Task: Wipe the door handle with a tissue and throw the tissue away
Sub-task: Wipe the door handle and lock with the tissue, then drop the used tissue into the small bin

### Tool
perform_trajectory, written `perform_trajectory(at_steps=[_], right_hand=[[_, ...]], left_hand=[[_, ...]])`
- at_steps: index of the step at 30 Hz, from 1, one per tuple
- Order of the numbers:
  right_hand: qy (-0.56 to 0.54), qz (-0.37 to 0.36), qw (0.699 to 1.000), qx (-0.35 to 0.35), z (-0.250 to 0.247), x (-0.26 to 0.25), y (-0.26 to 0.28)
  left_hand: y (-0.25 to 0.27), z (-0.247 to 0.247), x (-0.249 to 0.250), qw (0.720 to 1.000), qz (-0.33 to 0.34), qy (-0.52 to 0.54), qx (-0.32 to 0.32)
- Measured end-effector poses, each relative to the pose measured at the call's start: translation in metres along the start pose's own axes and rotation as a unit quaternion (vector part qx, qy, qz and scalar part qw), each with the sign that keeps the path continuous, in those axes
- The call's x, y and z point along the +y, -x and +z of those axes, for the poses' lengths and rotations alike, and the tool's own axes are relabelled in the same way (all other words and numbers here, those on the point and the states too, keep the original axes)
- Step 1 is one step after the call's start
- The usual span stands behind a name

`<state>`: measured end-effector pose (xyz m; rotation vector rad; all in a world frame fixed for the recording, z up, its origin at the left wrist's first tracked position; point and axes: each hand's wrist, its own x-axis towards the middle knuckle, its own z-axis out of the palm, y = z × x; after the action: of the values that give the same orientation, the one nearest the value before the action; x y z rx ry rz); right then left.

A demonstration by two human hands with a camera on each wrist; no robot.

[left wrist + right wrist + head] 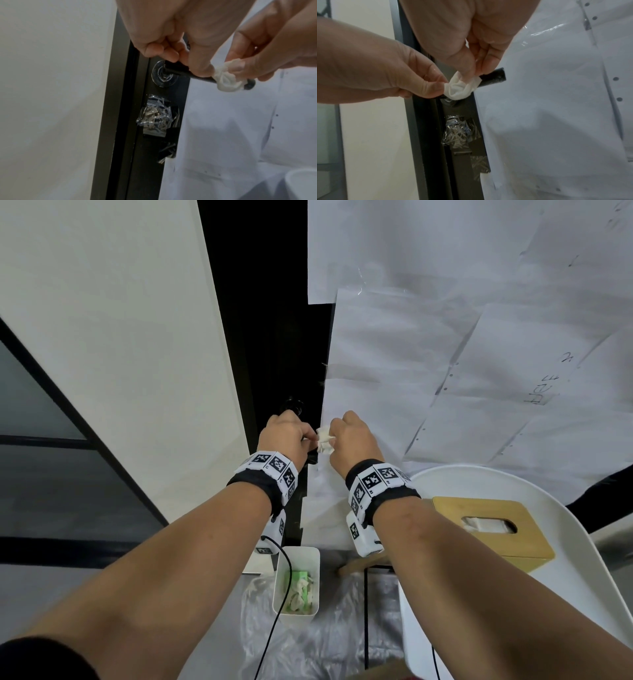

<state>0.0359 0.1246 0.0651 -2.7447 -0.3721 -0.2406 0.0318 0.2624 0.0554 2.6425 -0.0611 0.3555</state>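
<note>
Pinching a wadded tissue (228, 79) onto the black door handle (190, 73), right hand (352, 440) has thumb and fingers (467, 65) closed on the wad, near the lever's free end. Left hand (286, 436) at 9 o'clock of it, fingers (164, 52) curled round the lever by the round rosette (163, 77). White bin (298, 583) on the floor at 6 o'clock, wooden tissue box (493, 529) at 4 o'clock.

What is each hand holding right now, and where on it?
Right hand pinches the crumpled tissue around the door handle near its free end. Left hand grips the handle nearer the door.
</note>
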Motion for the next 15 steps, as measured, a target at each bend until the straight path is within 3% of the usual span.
perform_trajectory(at_steps=[8, 15], right_hand=[[-0.056, 0.025, 0.996, -0.072, 0.037, 0.017, 0.029], [-0.108, 0.062, 0.988, -0.087, 0.079, 0.019, 0.055]], left_hand=[[0.034, 0.029, -0.007, 0.994, -0.085, 0.066, -0.038], [0.062, 0.062, -0.026, 0.979, -0.142, 0.126, -0.076]])
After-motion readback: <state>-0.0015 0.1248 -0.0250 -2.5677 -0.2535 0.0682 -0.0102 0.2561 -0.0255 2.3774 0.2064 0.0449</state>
